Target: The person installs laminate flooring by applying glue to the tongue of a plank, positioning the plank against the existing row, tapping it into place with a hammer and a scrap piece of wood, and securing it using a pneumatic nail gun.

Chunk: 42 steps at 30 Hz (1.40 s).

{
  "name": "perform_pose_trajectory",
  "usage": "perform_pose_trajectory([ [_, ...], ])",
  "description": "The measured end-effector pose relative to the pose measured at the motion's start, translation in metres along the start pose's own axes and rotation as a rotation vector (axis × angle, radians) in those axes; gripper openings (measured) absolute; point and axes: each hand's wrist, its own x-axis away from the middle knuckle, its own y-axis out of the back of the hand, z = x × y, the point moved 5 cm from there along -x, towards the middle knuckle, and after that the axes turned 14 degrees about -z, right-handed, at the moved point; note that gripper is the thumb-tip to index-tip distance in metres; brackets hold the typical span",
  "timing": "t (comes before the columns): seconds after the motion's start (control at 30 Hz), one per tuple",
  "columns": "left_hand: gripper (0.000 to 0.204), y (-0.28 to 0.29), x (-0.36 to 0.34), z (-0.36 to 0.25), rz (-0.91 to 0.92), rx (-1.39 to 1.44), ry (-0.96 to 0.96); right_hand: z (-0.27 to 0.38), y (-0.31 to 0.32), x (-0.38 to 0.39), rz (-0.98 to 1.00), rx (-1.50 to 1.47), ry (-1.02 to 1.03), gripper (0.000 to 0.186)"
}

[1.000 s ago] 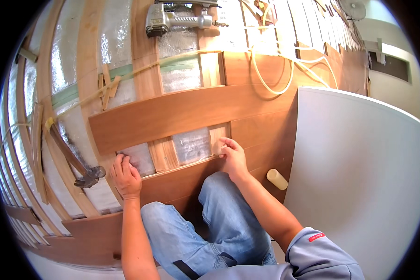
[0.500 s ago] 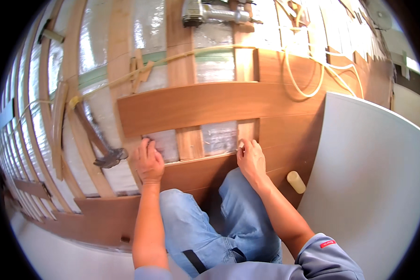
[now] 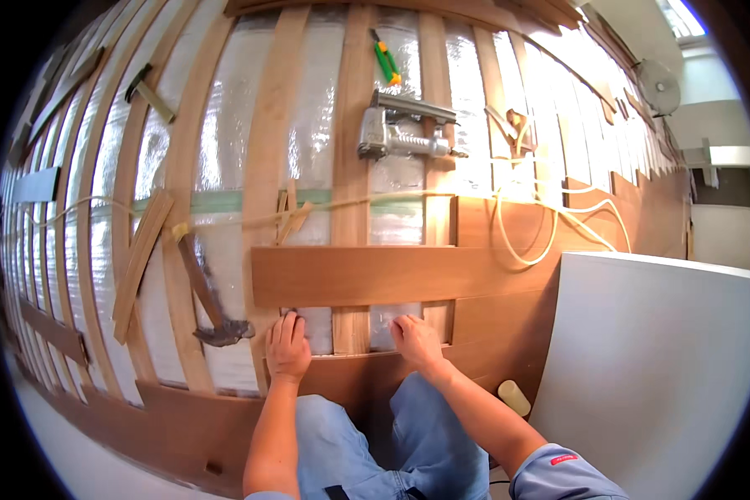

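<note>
My left hand (image 3: 289,348) rests at the left end of a gap in the floor boards, its bent fingers reaching over the front board's edge; a small dark spot shows by its fingertips. My right hand (image 3: 417,340) hovers over the same gap, its thumb and fingers curled together; whatever they pinch, if anything, is too small to make out. A loose brown floorboard (image 3: 350,276) lies across the joists just beyond both hands. Between them show a pale wooden joist (image 3: 350,331) and silvery foil sheeting (image 3: 382,327). Laid brown boards (image 3: 358,375) run below my hands, above my knees.
A claw hammer (image 3: 207,287) lies left of my hands. Farther off are a nail gun (image 3: 404,133), a green utility knife (image 3: 385,62) and another hammer (image 3: 150,96). A yellow hose (image 3: 508,237) loops at right. A cream cylinder (image 3: 514,397) stands near a large white panel (image 3: 650,358).
My right hand has moved left along the gap, closer to my left hand. The view has tilted up, bringing the utility knife and more of the far floor into sight.
</note>
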Motion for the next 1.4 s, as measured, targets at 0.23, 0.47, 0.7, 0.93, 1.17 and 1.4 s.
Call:
perform_pose_trajectory([
  [0.23,0.028,-0.004,0.017,0.019,0.364,0.201,0.394,0.015,0.043,0.028,0.544,0.102,-0.098,0.020],
  [0.47,0.044,-0.008,0.014,0.012,0.070,0.109,0.037,0.012,0.064,0.048,0.664,-0.273,0.238,0.029],
  [0.7,0.041,-0.021,0.031,0.011,0.053,0.255,0.163,-0.014,0.041,-0.033,0.461,-0.176,0.213,0.016],
  [0.93,0.035,0.069,0.061,0.048,-0.053,0.357,0.314,0.001,0.065,-0.051,0.453,-0.182,0.004,0.024],
  [1.17,0.020,0.159,0.130,0.126,-0.170,-0.043,0.610,0.055,0.066,-0.048,0.632,0.206,0.036,0.031],
  [1.4,0.033,0.141,0.082,0.192,-0.155,-0.204,0.559,0.078,0.065,-0.197,0.006,0.263,0.175,0.019],
])
